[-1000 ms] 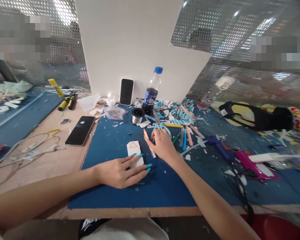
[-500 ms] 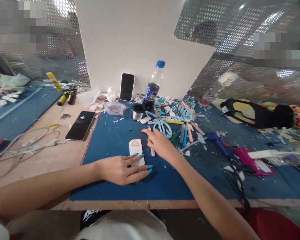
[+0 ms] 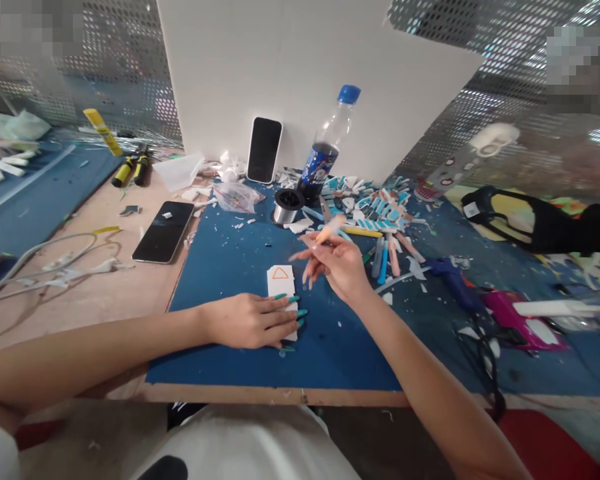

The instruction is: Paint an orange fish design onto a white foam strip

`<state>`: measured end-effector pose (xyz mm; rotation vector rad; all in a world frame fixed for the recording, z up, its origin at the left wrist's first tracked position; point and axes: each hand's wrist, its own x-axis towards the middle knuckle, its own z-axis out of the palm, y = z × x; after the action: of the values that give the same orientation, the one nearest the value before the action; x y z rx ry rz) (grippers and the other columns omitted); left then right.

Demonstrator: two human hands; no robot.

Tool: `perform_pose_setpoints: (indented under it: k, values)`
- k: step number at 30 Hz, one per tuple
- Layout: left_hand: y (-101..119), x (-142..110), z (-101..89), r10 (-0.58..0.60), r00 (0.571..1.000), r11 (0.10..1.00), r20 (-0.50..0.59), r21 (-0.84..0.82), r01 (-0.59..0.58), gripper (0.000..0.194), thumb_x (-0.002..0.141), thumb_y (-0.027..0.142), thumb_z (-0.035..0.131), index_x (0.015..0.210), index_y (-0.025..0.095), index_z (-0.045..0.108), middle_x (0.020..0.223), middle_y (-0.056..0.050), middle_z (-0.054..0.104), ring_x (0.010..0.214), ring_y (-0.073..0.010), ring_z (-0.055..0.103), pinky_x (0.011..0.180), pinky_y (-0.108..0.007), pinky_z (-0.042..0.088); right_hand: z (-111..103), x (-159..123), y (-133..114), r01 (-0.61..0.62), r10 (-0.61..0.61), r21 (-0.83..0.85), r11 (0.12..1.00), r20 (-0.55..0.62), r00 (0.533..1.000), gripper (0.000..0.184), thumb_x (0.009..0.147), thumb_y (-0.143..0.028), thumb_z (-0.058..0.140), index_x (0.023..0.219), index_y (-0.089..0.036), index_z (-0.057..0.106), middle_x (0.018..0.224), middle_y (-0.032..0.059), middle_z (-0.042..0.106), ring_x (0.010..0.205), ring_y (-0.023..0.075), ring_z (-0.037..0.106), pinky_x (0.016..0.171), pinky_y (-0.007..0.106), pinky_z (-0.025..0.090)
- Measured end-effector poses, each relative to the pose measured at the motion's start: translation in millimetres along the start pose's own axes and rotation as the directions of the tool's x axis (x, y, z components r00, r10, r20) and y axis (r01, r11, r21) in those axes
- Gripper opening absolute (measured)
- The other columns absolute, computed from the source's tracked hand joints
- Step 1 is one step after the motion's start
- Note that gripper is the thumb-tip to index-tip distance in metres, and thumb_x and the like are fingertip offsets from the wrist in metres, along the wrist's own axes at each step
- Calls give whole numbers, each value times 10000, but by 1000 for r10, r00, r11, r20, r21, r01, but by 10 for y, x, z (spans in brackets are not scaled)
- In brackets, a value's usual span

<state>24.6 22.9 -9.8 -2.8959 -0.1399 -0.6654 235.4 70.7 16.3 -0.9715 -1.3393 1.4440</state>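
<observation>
My left hand (image 3: pixel 255 321) lies flat, fingers stretched out, across the lower part of a small white card (image 3: pixel 279 283). An orange triangle outline shows on the card's upper end. Just right of the card, my right hand (image 3: pixel 343 267) is raised above the blue mat (image 3: pixel 230 263). Thumb and forefinger come together around a short pale-orange stick (image 3: pixel 334 227), smeared by motion; its exact kind cannot be made out. The other fingers are loosely curled. Behind this hand lie light-blue scissors (image 3: pixel 341 233), partly covered, and a wire spool (image 3: pixel 286 208).
Beyond the spool stand a cola bottle (image 3: pixel 320 163) and an upright phone (image 3: pixel 265 150). Foam scraps (image 3: pixel 380 208) pile at the back. Another phone (image 3: pixel 164 233) lies left. A glue gun (image 3: pixel 453 283) and magenta device (image 3: pixel 525 320) with cables are at right.
My right hand has turned and lifted away from the card, its pointing finger now bent in with the stick upward. My left fingers have drawn closer together on the card. The view has shifted slightly.
</observation>
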Motion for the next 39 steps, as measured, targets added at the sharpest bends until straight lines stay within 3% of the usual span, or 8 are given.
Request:
perform_pose_setpoints:
  k: [2,5,12,20,39]
  values:
    - [0,0,4,-7,1000,1000,-8,-8,7,318,940,310,432,1076,84,609,1115,-111,665,1020,-240,643,777,-308,582,56,-13,109,95,-105,-146,985,-62,993,263,794,-410,619,882,-163,609,595,10,667,375,99,549,339,210,433]
    - [-1,0,15,-13,1000,1000,-12,-15,13,314,941,301,430,1075,82,611,1115,-113,664,1014,-240,646,766,-310,585,150,-34,237,222,-260,-351,910,-65,963,281,868,-416,511,824,-166,633,494,-26,570,358,69,486,348,191,381]
    - [3,1,23,-22,1000,1000,-21,-13,22,305,943,290,426,1070,88,616,1112,-96,668,1018,-241,643,755,-309,588,256,-28,309,300,-421,-618,727,-57,905,264,924,-365,407,810,-166,538,588,-1,610,410,68,503,422,194,407]
    - [1,0,32,-21,1000,1000,-8,7,21,307,950,288,408,1079,100,614,1122,-105,662,1014,-223,645,776,-291,577,264,-31,300,320,-420,-720,616,43,907,271,936,-362,360,844,-185,543,584,-3,605,466,94,549,474,214,432]
    - [1,2,26,-20,1000,1000,-17,-12,20,307,944,287,420,1082,87,609,1106,-122,666,984,-232,655,757,-307,577,278,-26,287,336,-410,-705,625,70,910,253,935,-333,370,849,-185,556,560,-13,573,443,92,526,460,222,411]
